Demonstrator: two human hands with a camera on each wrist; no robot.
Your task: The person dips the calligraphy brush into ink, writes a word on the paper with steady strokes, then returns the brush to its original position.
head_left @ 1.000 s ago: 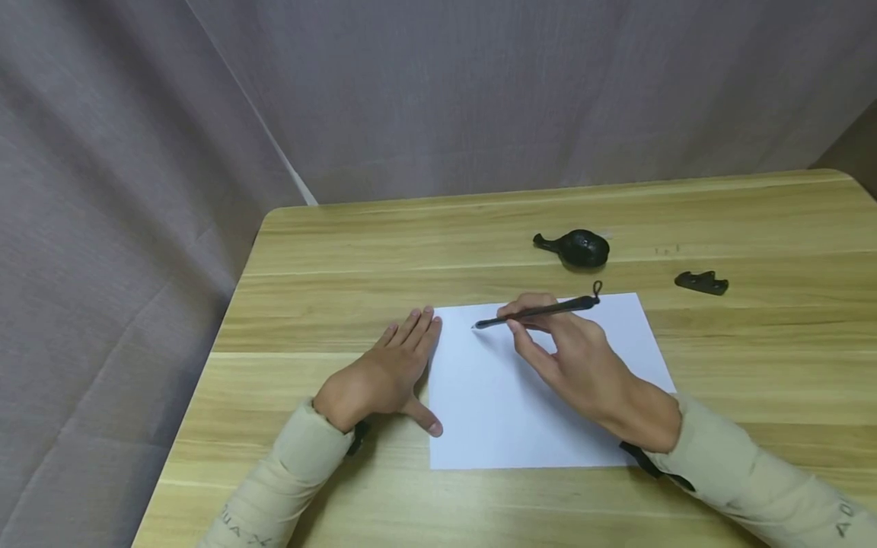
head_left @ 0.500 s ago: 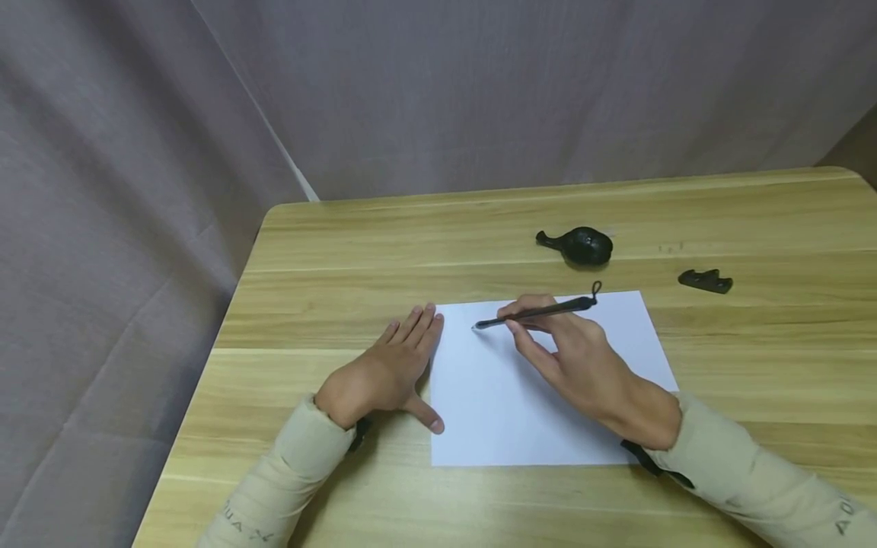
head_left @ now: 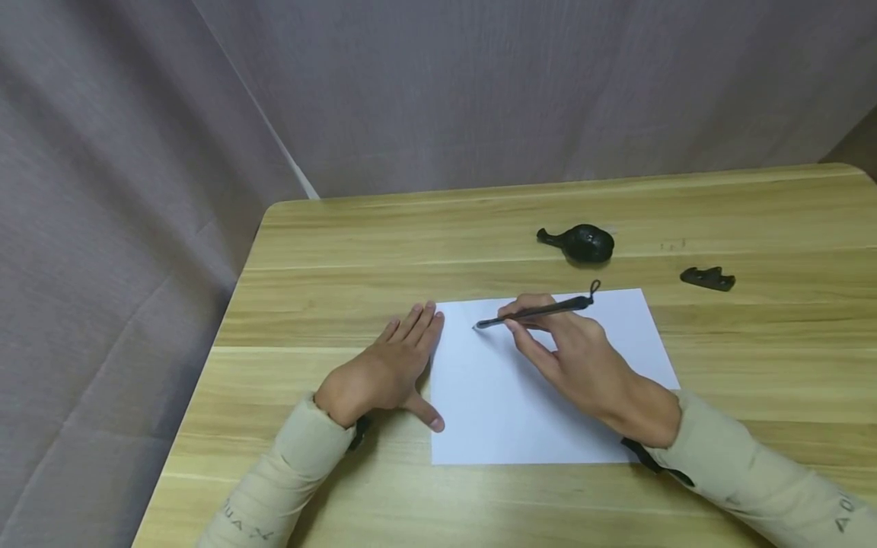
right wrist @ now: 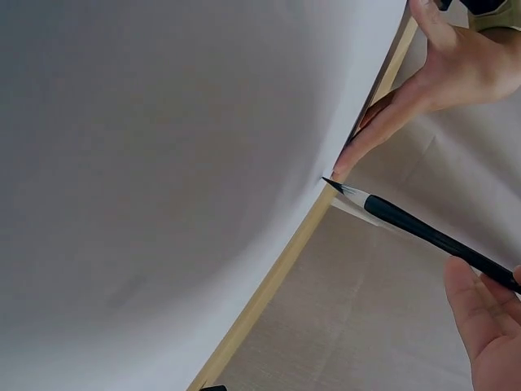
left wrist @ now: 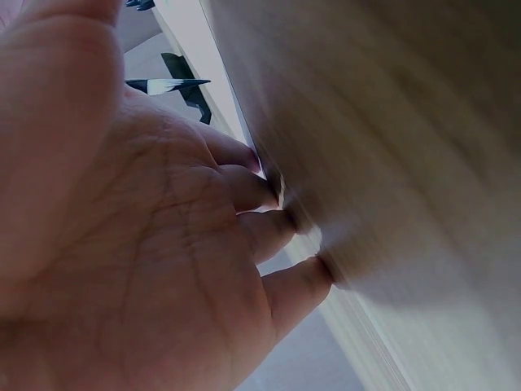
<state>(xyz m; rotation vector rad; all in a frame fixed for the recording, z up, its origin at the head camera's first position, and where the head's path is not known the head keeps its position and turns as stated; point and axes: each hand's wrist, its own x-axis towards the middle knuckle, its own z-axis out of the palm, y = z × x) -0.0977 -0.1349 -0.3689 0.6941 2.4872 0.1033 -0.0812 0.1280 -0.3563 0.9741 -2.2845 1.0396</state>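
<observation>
1. The right hand (head_left: 582, 365) pinches a slim dark writing brush with a white-and-black tuft (head_left: 569, 305) between thumb and fingers, partway along its handle. The thin cord loop (head_left: 594, 288) at its butt points away from the tuft.
2. The brush hangs at a slant over the upper left part of a white rectangular sheet of paper (head_left: 493, 411). Its pointed tip is at or just above the surface; I cannot tell whether it touches.
3. The left hand (head_left: 380, 377) lies at the sheet's left edge, its four fingers close together, the thumb spread wide. The index fingertip and thumb tip meet the paper's edge, while the other fingertips rest on the pale striped wooden tabletop (head_left: 384, 243).
4. For good control, I would lower the tip gently, since a soft tuft likely splays under pressure, and raise the handle somewhat nearer upright.
5. Light, even pressure from the left index finger and thumb should stop the sheet sliding; more finger overlap would hold it better.
6. Beyond the paper lie a glossy black bulb-shaped object with a narrow neck (head_left: 588, 243) and a small dark notched piece (head_left: 708, 278), both well apart from the tip.
</observation>
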